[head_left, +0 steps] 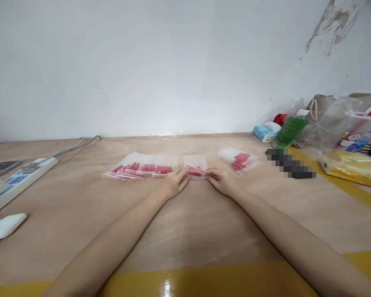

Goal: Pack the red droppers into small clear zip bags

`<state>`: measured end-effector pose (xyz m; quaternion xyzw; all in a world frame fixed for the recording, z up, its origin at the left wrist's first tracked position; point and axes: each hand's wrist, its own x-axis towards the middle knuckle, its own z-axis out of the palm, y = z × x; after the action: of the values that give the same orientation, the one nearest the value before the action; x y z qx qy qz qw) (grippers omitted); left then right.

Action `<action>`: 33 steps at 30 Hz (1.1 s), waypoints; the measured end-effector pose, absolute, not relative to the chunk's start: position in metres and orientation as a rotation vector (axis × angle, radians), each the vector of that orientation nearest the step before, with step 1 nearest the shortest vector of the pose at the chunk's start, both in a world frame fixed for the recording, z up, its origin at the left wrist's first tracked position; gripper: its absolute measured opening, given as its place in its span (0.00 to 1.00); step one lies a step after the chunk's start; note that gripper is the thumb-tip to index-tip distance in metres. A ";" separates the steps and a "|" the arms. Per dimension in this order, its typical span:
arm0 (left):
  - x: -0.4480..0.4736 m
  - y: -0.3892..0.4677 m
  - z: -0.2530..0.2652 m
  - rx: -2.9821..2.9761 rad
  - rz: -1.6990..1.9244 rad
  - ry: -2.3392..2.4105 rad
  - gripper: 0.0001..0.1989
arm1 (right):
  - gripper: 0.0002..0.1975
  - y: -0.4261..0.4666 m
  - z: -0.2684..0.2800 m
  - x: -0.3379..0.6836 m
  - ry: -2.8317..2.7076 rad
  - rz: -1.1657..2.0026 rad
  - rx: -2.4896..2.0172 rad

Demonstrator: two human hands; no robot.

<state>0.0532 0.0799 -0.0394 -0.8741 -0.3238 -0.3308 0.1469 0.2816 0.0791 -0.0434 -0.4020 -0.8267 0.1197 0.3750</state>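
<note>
A small clear zip bag (195, 161) with several red pieces in it lies flat in front of me. My left hand (174, 181) pinches its near left corner, and my right hand (221, 180) pinches the near right corner. The red pieces (196, 170) lie along the bag's near edge; their exact kind is too small to tell. Left of my hands, a row of overlapping filled zip bags (142, 165) rests on the table. To the right sits a smaller pile of similar bags (239, 159) with red contents.
On the left are a power strip (27, 177), a phone (3, 168) and a white plug (9, 226). At right stand a green bottle (290, 131), a blue tissue pack (265, 133), plastic bags (330, 119) and a yellow packet (355, 167). Yellow tape (185, 282) lines the near table edge.
</note>
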 end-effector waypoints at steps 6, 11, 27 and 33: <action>0.051 0.081 -0.037 -2.436 -0.877 -0.744 0.12 | 0.10 0.079 -0.045 0.284 -2.122 -0.104 -1.136; 0.047 0.085 -0.037 -2.360 -0.847 -0.702 0.10 | 0.13 0.076 -0.038 0.286 -2.230 -0.531 -1.079; 0.048 0.084 -0.025 -2.422 -0.769 -0.571 0.14 | 0.14 0.077 -0.034 0.292 -2.272 -0.657 -1.120; 0.050 0.083 -0.025 -2.405 -0.795 -0.603 0.12 | 0.11 0.071 -0.025 0.284 -2.288 -0.614 -1.021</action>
<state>0.0497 0.0833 -0.0249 -0.8904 -0.2234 -0.2942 0.2658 0.2838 0.0706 -0.0248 -0.3802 -0.8522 -0.2285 0.2776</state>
